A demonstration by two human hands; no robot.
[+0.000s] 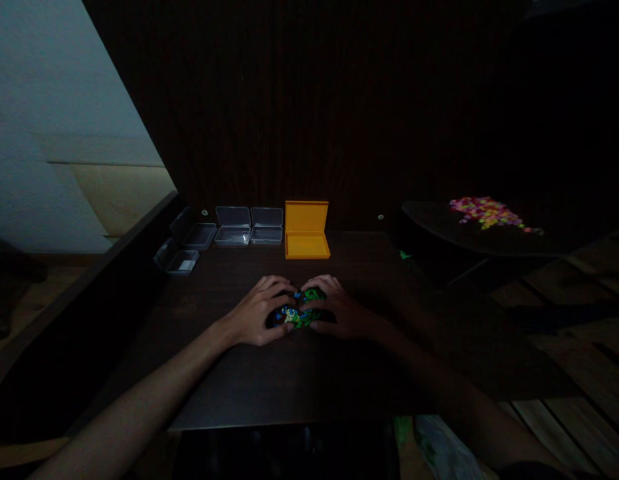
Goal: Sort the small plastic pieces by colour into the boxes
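Observation:
On a dark wooden table (269, 380), a small heap of green, blue and yellow beads (295, 313) lies between my two hands. My left hand (257, 310) cups the heap from the left, fingers curled around it and touching the beads. Cupping it from the right is my right hand (334, 310), fingertips resting on the pile. Neither hand lifts anything; whether any beads are pinched is hidden in the dim light.
An open yellow box (306, 230) stands at the table's back. Left of it sit several open clear plastic boxes (233, 227), one nearer the left edge (178, 259). A heap of pink and yellow beads (484, 212) lies on a dark surface at right.

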